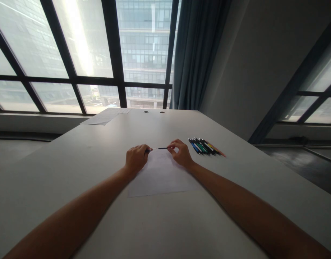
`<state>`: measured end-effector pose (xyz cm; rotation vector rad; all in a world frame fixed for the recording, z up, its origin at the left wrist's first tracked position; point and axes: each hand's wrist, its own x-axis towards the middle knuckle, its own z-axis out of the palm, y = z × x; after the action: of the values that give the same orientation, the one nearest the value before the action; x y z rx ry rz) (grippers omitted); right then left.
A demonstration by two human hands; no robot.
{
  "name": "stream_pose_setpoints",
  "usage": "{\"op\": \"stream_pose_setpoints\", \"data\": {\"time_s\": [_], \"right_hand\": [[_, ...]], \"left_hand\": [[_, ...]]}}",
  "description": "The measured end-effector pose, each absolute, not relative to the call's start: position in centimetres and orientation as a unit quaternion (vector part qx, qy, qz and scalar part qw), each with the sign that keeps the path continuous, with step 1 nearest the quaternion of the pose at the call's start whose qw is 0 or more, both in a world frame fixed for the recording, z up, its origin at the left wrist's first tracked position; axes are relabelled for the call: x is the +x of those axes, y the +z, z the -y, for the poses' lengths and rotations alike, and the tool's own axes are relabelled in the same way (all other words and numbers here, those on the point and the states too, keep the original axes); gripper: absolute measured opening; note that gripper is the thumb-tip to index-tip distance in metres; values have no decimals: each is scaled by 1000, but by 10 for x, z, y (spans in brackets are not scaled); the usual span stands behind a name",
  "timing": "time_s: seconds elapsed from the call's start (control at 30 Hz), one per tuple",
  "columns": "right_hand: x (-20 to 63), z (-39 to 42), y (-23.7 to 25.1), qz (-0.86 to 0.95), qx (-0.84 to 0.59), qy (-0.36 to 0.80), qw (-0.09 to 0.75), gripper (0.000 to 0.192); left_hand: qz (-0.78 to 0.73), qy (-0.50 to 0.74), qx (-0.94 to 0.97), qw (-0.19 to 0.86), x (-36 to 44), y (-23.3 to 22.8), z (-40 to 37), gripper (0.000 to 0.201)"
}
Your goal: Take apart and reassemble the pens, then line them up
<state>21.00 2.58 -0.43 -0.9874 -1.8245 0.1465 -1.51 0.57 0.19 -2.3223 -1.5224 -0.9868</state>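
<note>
Both hands meet at frame centre over a white paper sheet (pixel 161 176) lying on the grey bench (pixel 73 158). Left hand (pixel 136 158) curled shut around one end of a thin dark pen (pixel 162 148); right hand (pixel 180 153) pinches the other end between thumb and fingertips. Pen sits level, just above the sheet's far edge. Right of the hands, near but apart: a row of coloured pens (pixel 205 146) side by side on the bench. Upper left of the bench, far edge: more papers (pixel 106 116). Windows behind.
</note>
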Motion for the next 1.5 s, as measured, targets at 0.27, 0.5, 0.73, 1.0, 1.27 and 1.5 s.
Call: {"op": "stream_pose_setpoints", "data": {"time_s": [0.27,0.5,0.73,1.0,1.27,1.5], "right_hand": [[211,-25,-4,745,-562,-52,355,7],[208,-26,-5,751,-593,-53,287,8],[218,-38,-6,682,-618,-38,389,18],[223,-42,-8,674,-617,-36,406,19],[229,-52,-10,607,-636,56,473,22],[229,-53,-12,615,-624,52,478,23]], "left_hand": [[561,-299,-761,126,-13,4,-8,37],[554,-217,-793,128,-17,7,-10,59],[645,-148,-746,66,-24,25,-15,50],[658,-139,-739,47,-27,17,-30,39],[698,-289,-645,-117,-50,6,-30,49],[686,-295,-659,-92,-52,4,-31,50]]}}
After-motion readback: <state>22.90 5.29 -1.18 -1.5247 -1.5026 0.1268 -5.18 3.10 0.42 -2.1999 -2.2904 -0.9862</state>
